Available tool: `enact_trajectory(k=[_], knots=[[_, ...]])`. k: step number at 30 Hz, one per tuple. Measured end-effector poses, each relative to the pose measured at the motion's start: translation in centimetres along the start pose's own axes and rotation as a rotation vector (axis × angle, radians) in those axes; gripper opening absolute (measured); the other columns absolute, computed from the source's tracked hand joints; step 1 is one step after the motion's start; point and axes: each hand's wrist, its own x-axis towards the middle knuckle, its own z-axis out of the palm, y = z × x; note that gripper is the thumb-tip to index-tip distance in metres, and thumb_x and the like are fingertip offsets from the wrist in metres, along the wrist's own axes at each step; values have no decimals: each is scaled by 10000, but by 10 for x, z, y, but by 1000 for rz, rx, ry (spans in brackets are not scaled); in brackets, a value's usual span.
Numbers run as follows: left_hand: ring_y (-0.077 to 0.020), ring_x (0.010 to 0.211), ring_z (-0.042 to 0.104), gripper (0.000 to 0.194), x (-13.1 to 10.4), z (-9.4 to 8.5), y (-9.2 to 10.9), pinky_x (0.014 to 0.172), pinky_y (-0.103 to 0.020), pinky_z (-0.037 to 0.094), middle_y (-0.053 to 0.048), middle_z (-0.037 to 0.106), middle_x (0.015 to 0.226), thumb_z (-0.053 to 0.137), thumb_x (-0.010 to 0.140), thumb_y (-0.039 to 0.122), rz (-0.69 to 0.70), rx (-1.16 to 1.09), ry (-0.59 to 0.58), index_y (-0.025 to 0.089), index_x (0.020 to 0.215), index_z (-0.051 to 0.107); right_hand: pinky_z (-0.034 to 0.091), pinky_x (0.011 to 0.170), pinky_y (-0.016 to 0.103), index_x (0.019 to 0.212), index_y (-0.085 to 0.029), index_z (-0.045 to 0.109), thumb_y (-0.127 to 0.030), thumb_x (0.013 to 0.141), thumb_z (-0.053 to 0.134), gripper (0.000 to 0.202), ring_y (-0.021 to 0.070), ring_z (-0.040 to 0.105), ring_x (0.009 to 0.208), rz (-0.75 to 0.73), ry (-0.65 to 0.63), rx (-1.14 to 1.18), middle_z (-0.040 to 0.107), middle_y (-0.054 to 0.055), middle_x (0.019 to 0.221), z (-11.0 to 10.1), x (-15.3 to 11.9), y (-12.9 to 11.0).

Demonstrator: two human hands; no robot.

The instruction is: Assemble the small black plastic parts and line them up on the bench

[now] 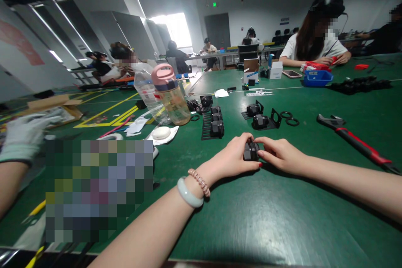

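A black part with a faceted nut (251, 150) is between my two hands, just above the green table (282, 222). My left hand (234, 155), with a beaded bracelet and a pale bangle on the wrist, grips it from the left with thumb and fingers. From the right, my right hand (279, 154) pinches its edge. Beyond my hands lie black fittings on brackets (260, 121), and two black rings (292, 122) beside them. Several similar fittings stand on a slotted black piece (216, 123) farther left.
Red-handled pliers (361, 144) lie at the right. A pink-lidded bottle (171, 96) and a white round item (161, 133) stand left. Farther back are a blue bin (318, 78) and a seated person (314, 37). Another person's gloved hand (23, 134) is at the left edge.
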Motion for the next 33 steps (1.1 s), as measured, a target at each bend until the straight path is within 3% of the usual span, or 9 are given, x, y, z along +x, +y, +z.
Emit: enact_trajectory(k=[33], knots=[[-165, 776, 475, 524, 0, 1, 1, 679, -290, 401, -36, 483, 888, 618, 610, 384, 1, -40, 17, 185, 1052, 418, 328, 512, 211, 1113, -157, 443, -316, 831, 395, 327, 126, 521, 542, 3, -24, -6, 589, 18, 664, -1, -1, -2]])
